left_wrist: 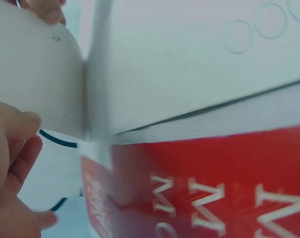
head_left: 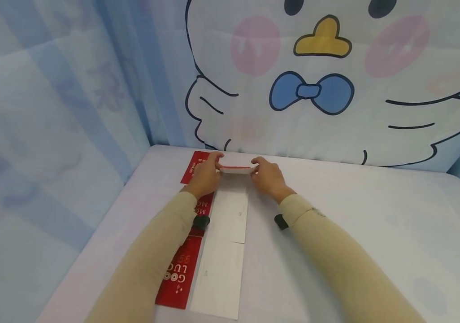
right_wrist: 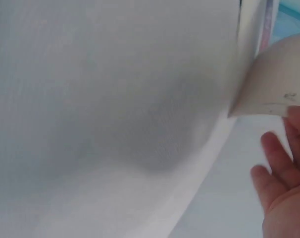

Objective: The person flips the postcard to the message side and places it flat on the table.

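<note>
At the far end of the table, my left hand [head_left: 206, 176] and right hand [head_left: 268, 177] pinch opposite edges of a card [head_left: 235, 170] with a white underside and a thin red edge on top. It bows between the fingers, raised at its far end, its pale face [left_wrist: 36, 74] also in the left wrist view. Nearer me, two white-faced cards [head_left: 230, 213] [head_left: 219, 276] lie end to end. Left of them runs a column of red cards: one [head_left: 193, 167] beside my left hand, another [head_left: 202, 208] partly under the left forearm, and the nearest [head_left: 179, 273] lettered "GOOD LUC".
A pale cloth [head_left: 359, 233] covers the table and stretches off to the right. Behind it hangs a curtain [head_left: 250, 116] with a cartoon bird, and a blue-white curtain [head_left: 52, 112] hangs on the left. Small black devices [head_left: 201, 222] [head_left: 281, 222] show under both wrists.
</note>
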`<state>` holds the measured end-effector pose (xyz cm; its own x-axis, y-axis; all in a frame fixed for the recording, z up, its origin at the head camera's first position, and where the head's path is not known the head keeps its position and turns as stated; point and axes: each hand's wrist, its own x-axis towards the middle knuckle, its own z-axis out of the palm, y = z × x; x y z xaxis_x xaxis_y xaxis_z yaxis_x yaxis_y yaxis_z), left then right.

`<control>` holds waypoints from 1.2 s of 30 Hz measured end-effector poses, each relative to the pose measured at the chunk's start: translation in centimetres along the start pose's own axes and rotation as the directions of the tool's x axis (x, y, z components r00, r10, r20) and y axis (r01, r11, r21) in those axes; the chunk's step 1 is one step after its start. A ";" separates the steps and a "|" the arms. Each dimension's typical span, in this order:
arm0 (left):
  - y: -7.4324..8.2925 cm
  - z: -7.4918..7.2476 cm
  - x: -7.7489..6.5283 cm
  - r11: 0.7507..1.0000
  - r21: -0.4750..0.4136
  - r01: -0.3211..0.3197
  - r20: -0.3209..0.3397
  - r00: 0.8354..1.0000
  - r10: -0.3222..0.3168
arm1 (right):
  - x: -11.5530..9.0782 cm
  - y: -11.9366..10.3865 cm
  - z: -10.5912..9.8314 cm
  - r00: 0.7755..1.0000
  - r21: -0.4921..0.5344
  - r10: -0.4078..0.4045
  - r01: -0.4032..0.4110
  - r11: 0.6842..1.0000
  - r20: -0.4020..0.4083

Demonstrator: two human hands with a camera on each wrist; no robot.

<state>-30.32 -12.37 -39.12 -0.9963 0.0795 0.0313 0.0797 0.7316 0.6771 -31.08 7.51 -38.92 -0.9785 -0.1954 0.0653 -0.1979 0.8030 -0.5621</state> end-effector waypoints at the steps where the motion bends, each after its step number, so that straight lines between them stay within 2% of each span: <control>1: 0.1 -0.2 0.0 0.999 -0.046 -0.017 -0.016 1.000 0.017 | -0.1 0.1 -0.2 0.999 0.035 -0.021 0.022 0.999 -0.035; 4: 0.6 -0.9 -0.2 0.984 -0.144 -0.099 -0.085 0.993 0.088 | -0.3 0.0 -0.9 0.991 0.129 -0.063 0.078 0.989 -0.116; 7: 0.8 -1.5 -0.3 0.970 -0.168 -0.175 -0.178 0.973 0.145 | -0.4 -0.3 -1.5 0.982 0.218 -0.068 0.106 0.970 -0.176; 11: 0.8 -1.6 -0.3 0.954 -0.213 -0.212 -0.264 0.952 0.153 | -0.3 -0.9 -1.7 0.972 0.317 -0.060 0.133 0.939 -0.228; 14: 0.5 -1.4 -0.1 0.942 -0.245 -0.230 -0.305 0.940 0.150 | -0.1 -1.2 -1.6 0.969 0.318 -0.075 0.150 0.936 -0.235; 16: 0.2 -1.1 0.1 0.948 -0.222 -0.229 -0.314 0.937 0.153 | -0.1 -1.3 -1.4 0.969 0.299 -0.085 0.155 0.942 -0.234; 19: -0.1 -0.7 0.3 0.967 -0.146 -0.208 -0.276 0.947 0.162 | 0.0 -1.3 -0.9 0.972 0.240 -0.102 0.153 0.959 -0.214; 23: -0.3 0.0 0.6 0.981 -0.080 -0.174 -0.163 0.974 0.160 | 0.1 -1.1 0.0 0.981 0.157 -0.135 0.157 0.975 -0.142; 26: -0.3 0.4 0.8 0.988 -0.035 -0.153 -0.087 0.985 0.150 | 0.2 -0.7 0.5 0.989 0.115 -0.127 0.135 0.984 -0.070; 29: -0.3 0.9 1.1 0.991 0.024 -0.131 -0.035 0.991 0.132 | 0.3 -0.3 1.0 0.996 0.097 -0.093 0.094 0.991 -0.015; 36: -0.1 1.7 1.3 0.987 0.148 -0.070 0.007 0.998 0.070 | 0.6 0.3 1.6 0.996 0.043 -0.051 0.048 0.998 0.072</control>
<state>-31.56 -11.17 -40.39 -0.9881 0.1355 0.0732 0.1532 0.8162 0.5570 -31.63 6.77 -40.38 -0.9606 -0.2759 0.0340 -0.2416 0.7680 -0.5931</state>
